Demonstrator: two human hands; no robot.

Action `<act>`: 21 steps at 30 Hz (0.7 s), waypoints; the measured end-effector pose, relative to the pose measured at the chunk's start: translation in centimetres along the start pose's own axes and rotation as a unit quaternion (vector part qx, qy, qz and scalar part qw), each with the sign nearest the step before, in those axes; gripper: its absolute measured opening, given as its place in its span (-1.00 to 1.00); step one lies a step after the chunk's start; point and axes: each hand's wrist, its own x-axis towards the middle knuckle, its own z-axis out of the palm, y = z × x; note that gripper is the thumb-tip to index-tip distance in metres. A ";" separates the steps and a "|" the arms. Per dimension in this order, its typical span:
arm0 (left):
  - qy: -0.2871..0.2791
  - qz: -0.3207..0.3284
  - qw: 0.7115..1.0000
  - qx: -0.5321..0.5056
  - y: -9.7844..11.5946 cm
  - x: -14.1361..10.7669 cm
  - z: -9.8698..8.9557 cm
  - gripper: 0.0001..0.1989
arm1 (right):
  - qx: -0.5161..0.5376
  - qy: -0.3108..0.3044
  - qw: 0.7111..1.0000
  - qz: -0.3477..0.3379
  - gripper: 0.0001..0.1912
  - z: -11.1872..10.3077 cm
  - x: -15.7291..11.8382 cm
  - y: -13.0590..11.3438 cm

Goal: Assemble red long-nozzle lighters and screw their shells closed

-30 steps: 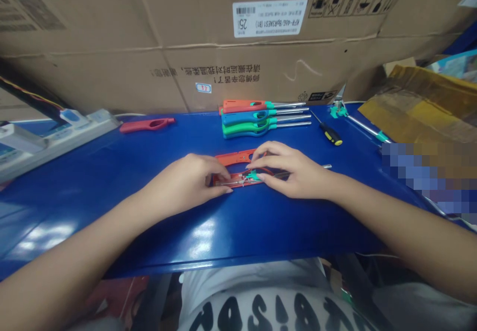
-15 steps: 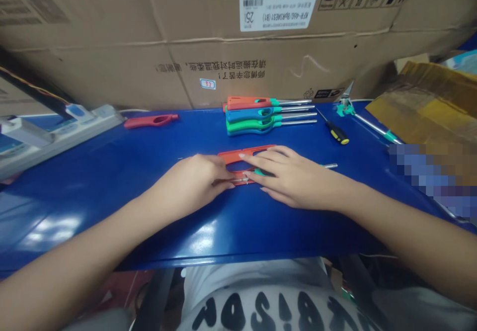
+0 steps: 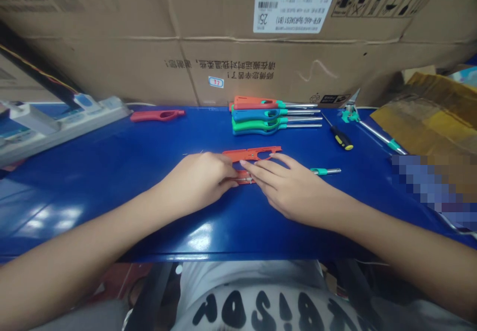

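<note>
My left hand point(image 3: 210, 176) has its fingers closed on the left end of an open orange lighter half point(image 3: 245, 176), which has small metal parts inside. My right hand point(image 3: 290, 184) lies across the same half with its fingers stretched out and apart, touching it and covering its middle. From under the right hand a turquoise collar and a metal lighter tube point(image 3: 330, 171) stick out to the right. Just behind lies a second orange shell half point(image 3: 248, 154) with a finger opening, partly covered by my fingers.
Several assembled lighters point(image 3: 257, 115) are stacked at the back. A black and yellow screwdriver point(image 3: 341, 137) lies right of them, near a turquoise part with a tube point(image 3: 376, 132). A red shell point(image 3: 158, 116) and a power strip point(image 3: 63, 127) are at the left; a cardboard wall point(image 3: 122, 67) stands behind.
My right hand's fingers have shifted and bunched slightly, showing more of the rear shell's finger opening and of the turquoise collar. My left hand keeps its grip. The whole view has shifted a little.
</note>
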 end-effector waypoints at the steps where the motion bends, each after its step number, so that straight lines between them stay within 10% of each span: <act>1: 0.002 -0.004 1.000 0.003 0.0 0.0 0.0 -0.82 | 0.003 -0.003 1.000 0.000 -0.67 0.0 0.0 -0.1; 21: -0.023 -0.024 0.998 0.052 -0.1 0.0 0.2 -0.81 | 0.158 -0.023 0.984 0.082 -0.54 -1.0 -0.4 0.1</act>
